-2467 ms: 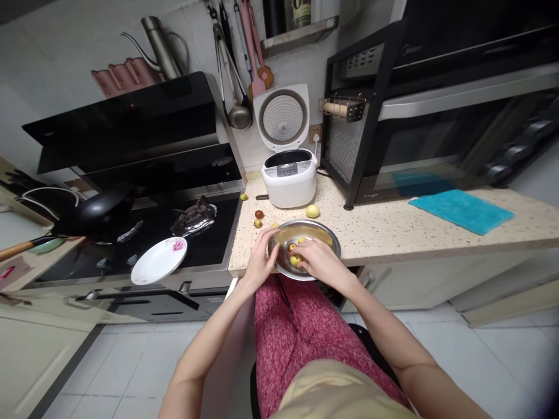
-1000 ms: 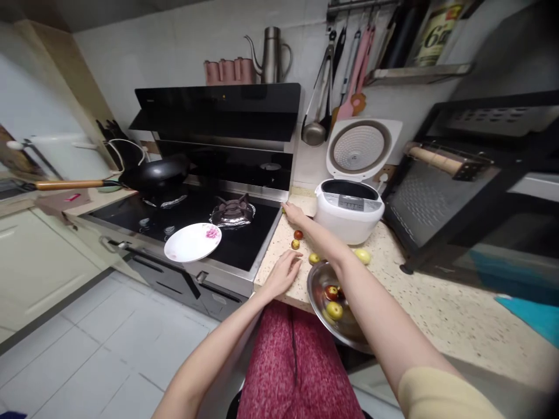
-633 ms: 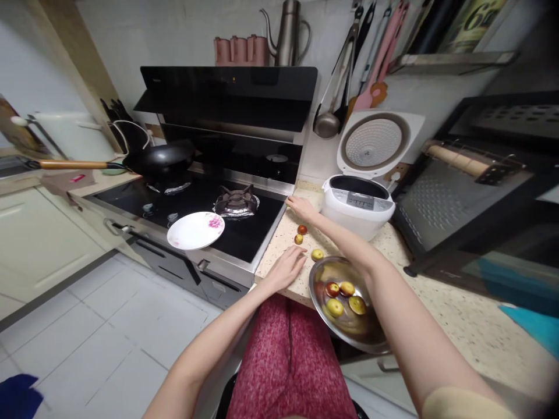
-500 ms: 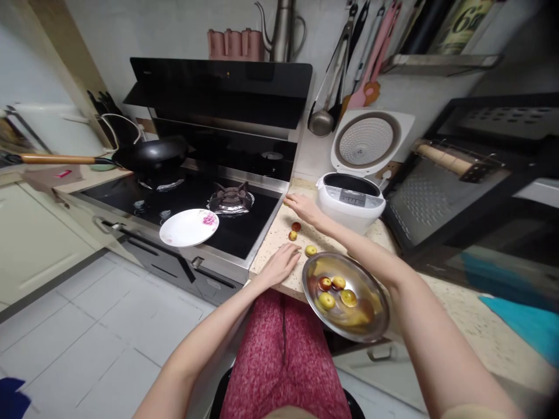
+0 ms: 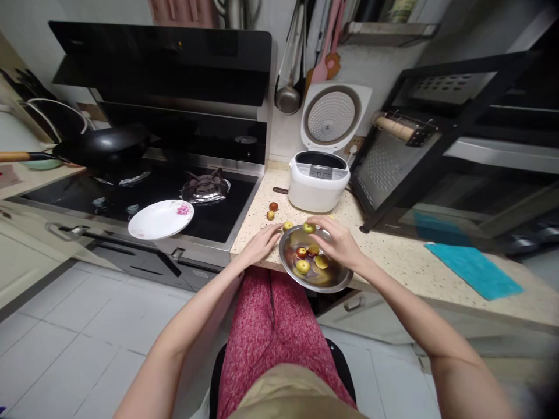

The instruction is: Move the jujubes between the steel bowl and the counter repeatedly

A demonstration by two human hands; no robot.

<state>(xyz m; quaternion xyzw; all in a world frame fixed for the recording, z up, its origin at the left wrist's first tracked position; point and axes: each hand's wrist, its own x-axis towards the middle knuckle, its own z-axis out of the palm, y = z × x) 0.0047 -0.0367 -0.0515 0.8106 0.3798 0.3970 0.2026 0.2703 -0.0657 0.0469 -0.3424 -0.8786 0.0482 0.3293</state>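
My right hand (image 5: 338,241) is over a shiny metal bowl (image 5: 317,285), its fingers pinched on a yellow-green jujube (image 5: 309,227) above the far rim. Inside the bowl lie several red and yellow-green jujubes (image 5: 303,266). My left hand (image 5: 262,244) rests on the counter left of the bowl with its fingers stretched out. Its fingertips are close to another jujube (image 5: 287,226); whether they touch it I cannot tell. Farther back on the counter sit a red jujube (image 5: 273,206) and a yellowish one (image 5: 271,215).
A white rice cooker (image 5: 318,186) stands with its lid up, a brown handle (image 5: 280,190) beside it. Left are a flowered plate (image 5: 155,220) on the stove edge, a burner (image 5: 205,187) and a black wok (image 5: 102,145). A teal cloth (image 5: 474,270) lies right, before a black oven (image 5: 480,192).
My right hand has come back from beside the rice cooker to the bowl and taken hold of a jujube. The brown handle now shows. The view has swung right and down.
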